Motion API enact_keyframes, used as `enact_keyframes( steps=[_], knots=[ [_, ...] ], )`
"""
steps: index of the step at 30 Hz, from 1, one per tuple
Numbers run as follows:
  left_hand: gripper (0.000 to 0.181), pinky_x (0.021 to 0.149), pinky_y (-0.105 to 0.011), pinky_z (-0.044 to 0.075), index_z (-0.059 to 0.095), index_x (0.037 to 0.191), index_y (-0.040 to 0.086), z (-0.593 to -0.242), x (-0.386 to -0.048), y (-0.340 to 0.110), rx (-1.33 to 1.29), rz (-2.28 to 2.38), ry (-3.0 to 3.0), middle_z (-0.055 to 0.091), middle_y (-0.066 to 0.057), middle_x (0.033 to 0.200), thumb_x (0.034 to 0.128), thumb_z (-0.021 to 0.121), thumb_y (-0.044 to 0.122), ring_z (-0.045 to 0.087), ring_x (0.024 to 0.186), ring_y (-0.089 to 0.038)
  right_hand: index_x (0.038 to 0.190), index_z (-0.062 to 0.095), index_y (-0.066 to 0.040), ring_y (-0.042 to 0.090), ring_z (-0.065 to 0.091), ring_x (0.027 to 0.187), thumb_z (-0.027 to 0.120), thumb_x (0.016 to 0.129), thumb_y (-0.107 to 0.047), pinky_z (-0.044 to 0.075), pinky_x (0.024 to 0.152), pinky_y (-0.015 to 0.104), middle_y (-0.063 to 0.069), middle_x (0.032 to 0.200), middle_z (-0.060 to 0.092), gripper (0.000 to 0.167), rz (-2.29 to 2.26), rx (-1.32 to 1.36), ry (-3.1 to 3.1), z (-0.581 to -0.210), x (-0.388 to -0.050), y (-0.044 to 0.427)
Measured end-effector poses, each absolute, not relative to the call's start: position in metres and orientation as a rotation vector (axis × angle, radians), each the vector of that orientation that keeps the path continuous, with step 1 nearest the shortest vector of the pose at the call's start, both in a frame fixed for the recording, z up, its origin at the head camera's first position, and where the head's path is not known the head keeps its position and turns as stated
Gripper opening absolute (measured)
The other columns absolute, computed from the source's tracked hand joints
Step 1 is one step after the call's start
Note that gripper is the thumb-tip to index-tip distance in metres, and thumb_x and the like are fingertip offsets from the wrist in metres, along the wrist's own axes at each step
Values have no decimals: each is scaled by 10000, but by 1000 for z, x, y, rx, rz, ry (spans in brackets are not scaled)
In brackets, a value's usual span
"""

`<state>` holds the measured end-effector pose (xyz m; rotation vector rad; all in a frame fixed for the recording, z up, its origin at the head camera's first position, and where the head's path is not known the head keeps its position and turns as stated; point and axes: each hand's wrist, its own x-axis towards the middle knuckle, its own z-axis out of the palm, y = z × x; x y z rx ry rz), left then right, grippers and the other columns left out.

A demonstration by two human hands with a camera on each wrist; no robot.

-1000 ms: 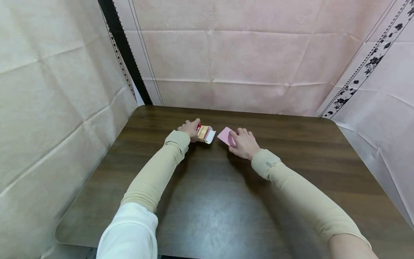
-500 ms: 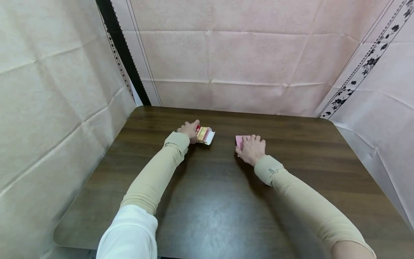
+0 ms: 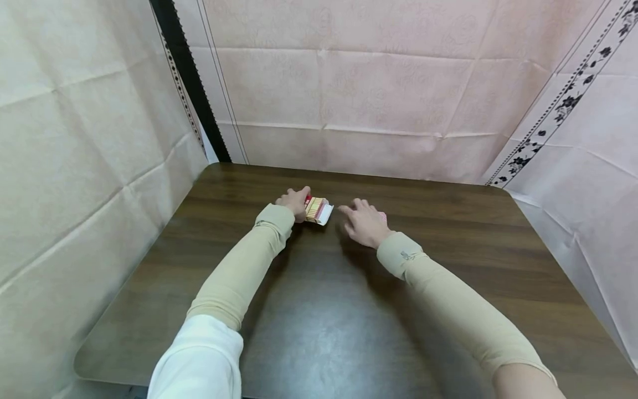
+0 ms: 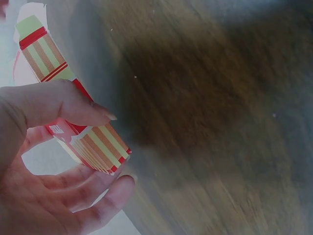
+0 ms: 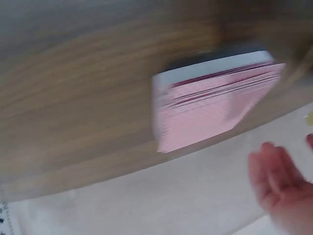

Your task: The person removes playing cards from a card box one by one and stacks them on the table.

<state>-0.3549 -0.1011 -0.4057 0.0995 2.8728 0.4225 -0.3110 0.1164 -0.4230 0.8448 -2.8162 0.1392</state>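
Note:
My left hand point(image 3: 293, 204) grips a small card box point(image 3: 315, 209) with red, yellow and brown stripes. In the left wrist view, the thumb lies across the box point(image 4: 105, 142) and the fingers curl round its other side. A white flap point(image 3: 326, 215) stands out at the end facing right. A stack of pink-backed playing cards point(image 5: 215, 110) lies on the table, slightly fanned. In the head view most of it is hidden behind my right hand point(image 3: 365, 225). That hand is apart from the stack, fingers extended towards the box, holding nothing.
The brown wooden table point(image 3: 309, 310) has a far edge against a pale cloth backdrop point(image 3: 379, 88). More cloth point(image 3: 85, 183) hangs along the left side, and a floral-bordered sheet point(image 3: 588, 166) along the right.
My right hand carried the pink cards rightward from beside the box and let go of them. It then moved back left, without the cards. The left hand stays on the box.

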Motion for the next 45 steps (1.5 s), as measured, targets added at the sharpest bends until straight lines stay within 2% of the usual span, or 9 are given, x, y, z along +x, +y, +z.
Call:
enact_keyframes(
  steps=[4,8,12,18,25,30,34,38,45],
  knots=[
    [577,836,-460,434,389,1297,235,-408,-356,-95,106,405,2878,462,-187,1216,803,649,93,524,980,-339,1402,505,-188,389,454,1214,524,910,-150,438,960,513,243,1382,434,494,136,1007,-2851,-426,-316,99],
    [551,786,-438,428,400,1280,226,-407,-358,-85,180,422,2884,484,-180,1172,809,656,103,524,936,-329,1405,496,-224,422,366,1305,538,906,-168,408,998,534,263,1559,174,504,36,956,-2943,-429,-320,91],
    [523,759,-428,408,404,1262,226,-402,-360,-82,227,447,2893,487,-165,1137,820,644,83,506,894,-317,1394,507,-233,409,294,1357,569,887,-175,375,1027,538,230,1604,-7,514,-23,919,-2989,-428,-324,86],
    [512,785,-434,408,410,1257,238,-399,-357,-90,198,417,2880,486,-140,1146,825,640,89,488,923,-295,1385,513,-247,399,267,1376,569,896,-189,362,1047,526,207,1611,-47,496,-28,975,-2984,-429,-325,79],
    [531,862,-482,429,425,1238,233,-402,-358,-97,187,405,2900,488,-151,1174,788,660,80,519,974,-312,1401,498,-260,395,301,1365,586,896,-166,379,1037,518,214,1609,25,521,-10,1000,-2923,-433,-319,82],
    [558,884,-497,429,422,1236,242,-406,-361,-106,140,386,2915,474,-156,1200,762,660,68,533,1011,-327,1403,506,-233,415,371,1319,583,871,-131,400,1015,531,248,1582,143,547,86,1050,-2847,-433,-319,85],
    [546,869,-482,430,413,1246,243,-404,-359,-104,141,401,2907,471,-159,1207,782,642,68,529,984,-322,1290,602,-152,399,421,1299,640,880,-249,395,1038,530,244,1514,319,423,199,1038,-2814,-430,-321,84],
    [539,853,-469,426,400,1267,244,-402,-358,-99,164,406,2881,470,-159,1210,810,625,67,509,966,-310,1179,629,-90,352,472,1247,676,872,-413,410,1037,498,205,1400,457,448,280,981,-2793,-428,-323,78],
    [563,873,-476,426,402,1268,241,-401,-357,-104,140,415,2891,468,-169,1218,791,651,76,519,999,-330,1073,619,-88,333,540,1079,693,861,-358,461,927,464,168,1178,603,351,176,952,-2741,-427,-325,77]
  ],
)
